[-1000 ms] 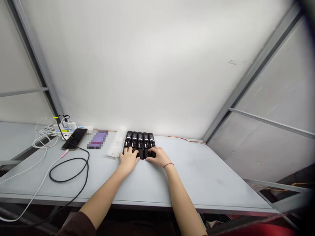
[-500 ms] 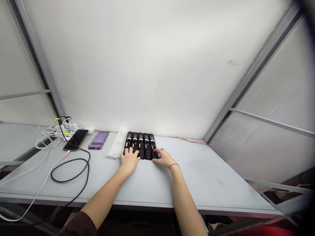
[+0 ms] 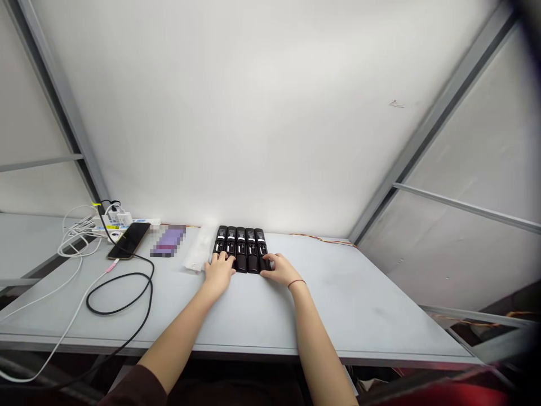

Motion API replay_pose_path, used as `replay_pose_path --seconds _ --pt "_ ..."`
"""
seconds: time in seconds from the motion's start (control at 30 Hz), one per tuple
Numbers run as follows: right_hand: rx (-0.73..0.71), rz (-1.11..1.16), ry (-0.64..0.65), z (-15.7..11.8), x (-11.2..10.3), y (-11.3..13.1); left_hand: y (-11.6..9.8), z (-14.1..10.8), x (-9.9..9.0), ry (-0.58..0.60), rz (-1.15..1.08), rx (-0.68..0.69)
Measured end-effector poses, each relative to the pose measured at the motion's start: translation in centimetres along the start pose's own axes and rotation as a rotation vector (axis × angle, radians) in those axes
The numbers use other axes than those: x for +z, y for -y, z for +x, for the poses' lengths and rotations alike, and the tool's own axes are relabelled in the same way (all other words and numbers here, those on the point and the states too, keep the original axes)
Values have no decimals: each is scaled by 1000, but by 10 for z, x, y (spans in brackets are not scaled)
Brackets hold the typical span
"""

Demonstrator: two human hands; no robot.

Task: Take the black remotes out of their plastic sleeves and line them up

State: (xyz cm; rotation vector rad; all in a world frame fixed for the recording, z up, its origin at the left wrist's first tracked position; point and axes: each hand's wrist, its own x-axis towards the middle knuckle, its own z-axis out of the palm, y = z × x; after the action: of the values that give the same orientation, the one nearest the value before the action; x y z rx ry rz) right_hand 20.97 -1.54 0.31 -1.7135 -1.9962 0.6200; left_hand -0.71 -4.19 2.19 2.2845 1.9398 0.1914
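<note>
Several black remote controls (image 3: 240,248) lie side by side in a row on the grey table (image 3: 253,321), their open battery compartments facing up. My left hand (image 3: 218,273) rests with fingers spread over the near ends of the leftmost ones, hiding those parts. At the row's right end, my right hand (image 3: 281,270) has its thumb at the near end of the last remote control (image 3: 261,242) and its fingers curled against it. A red string circles the right wrist.
Left of the row lies a clear plastic bag (image 3: 199,251), then a blurred purple item (image 3: 169,239) and a phone (image 3: 130,241). A power strip (image 3: 146,222) stands behind tangled white cables (image 3: 76,242). A black cable (image 3: 147,304) loops across the table's left side.
My left hand has slid a little to the left, uncovering more of the middle remote control. My right hand stays at the row's right end. The view has shifted slightly.
</note>
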Motion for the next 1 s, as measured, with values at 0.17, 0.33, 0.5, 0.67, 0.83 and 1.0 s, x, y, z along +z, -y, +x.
replay_pose_path --seconds 0.17,0.33,0.5,0.67,0.83,1.0 --pt "5 0 -4 0 0 0 6 1 2 -4 -19 29" --pt "-1 0 0 0 0 -1 13 3 3 14 -12 51" --pt "0 -1 1 0 1 -2 16 5 3 34 -16 57" --pt "-13 -8 0 1 0 -2 16 5 1 47 -30 70" --pt "-55 -11 3 3 3 -1 10 2 0 16 -44 70" --pt "-51 -3 -7 4 6 0 5 0 1 -18 -27 49"
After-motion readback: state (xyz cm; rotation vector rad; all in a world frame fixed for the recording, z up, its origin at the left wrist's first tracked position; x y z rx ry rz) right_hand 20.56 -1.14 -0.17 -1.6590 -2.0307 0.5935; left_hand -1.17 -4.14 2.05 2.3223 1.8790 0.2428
